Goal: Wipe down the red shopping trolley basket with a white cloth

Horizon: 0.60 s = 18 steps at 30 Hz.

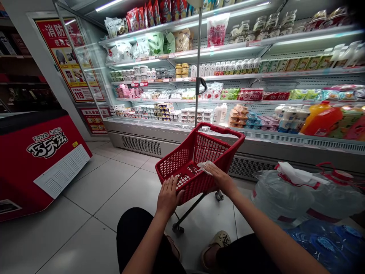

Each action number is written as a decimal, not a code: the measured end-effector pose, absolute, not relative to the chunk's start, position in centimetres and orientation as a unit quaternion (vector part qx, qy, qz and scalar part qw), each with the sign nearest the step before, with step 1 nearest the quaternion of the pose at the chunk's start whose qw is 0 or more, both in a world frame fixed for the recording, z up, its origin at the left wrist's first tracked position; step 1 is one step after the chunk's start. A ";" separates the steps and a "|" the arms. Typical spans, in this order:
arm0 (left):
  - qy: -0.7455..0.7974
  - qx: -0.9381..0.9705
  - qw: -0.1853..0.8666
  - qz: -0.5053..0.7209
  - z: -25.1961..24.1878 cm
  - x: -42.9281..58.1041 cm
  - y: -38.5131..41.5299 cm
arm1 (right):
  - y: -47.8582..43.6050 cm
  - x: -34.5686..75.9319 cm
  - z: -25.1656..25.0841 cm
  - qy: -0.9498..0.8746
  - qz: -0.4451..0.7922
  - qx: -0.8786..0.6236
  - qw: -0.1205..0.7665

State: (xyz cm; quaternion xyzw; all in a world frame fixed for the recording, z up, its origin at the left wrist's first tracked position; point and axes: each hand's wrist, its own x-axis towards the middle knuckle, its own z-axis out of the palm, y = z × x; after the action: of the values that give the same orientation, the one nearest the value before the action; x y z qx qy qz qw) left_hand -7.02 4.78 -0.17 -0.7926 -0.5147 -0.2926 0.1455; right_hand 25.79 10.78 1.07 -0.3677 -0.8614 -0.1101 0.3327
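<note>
A red plastic shopping cart (pixel 196 152) stands in front of my knees, with a slatted basket and metal legs on casters. My left hand (pixel 169 196) rests on the cart's near left rim, its fingers stretched out and holding nothing. On the near right side of that rim, my right hand (pixel 219 176) presses a crumpled white wipe (pixel 205 166); whether it is tissue or cloth I cannot tell. The palm hides part of the wipe and the rim beneath.
A refrigerated display case (pixel 137 133) with packed shelves runs behind the cart. At right stand large clear water jugs (pixel 285 194) and blue bottles (pixel 325 243). A red chest freezer (pixel 57 182) sits at left on the tiled floor (pixel 114 186).
</note>
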 end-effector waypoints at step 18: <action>-0.481 -0.818 0.125 -0.291 0.8 -3.7 2.7 | 8.8 25.8 2.2 -0.860 -0.142 -0.377 0.312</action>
State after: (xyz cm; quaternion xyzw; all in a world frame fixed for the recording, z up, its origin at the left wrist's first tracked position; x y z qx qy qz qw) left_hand -3.71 2.69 0.79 -0.8179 -0.4806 -0.2906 0.1250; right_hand 25.76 8.79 2.23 -0.3775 -0.8601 -0.1421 0.3123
